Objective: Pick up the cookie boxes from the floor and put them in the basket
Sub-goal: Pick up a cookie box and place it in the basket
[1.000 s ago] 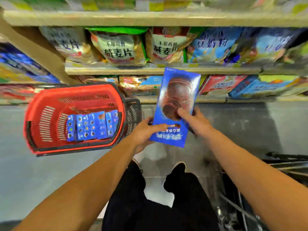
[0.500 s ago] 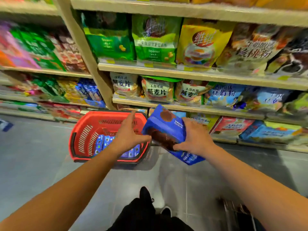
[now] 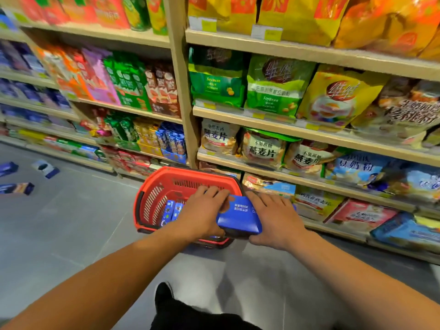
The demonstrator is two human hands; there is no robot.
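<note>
Both hands are clamped on a blue cookie box (image 3: 238,216), left hand (image 3: 202,214) on its left side, right hand (image 3: 273,220) on its right, holding it over the near right end of the red basket (image 3: 166,177). More blue boxes (image 3: 171,210) already sit inside. Three loose boxes (image 3: 16,188) lie on the floor (image 3: 59,229) far left, by the shelves (image 3: 309,136).
</note>
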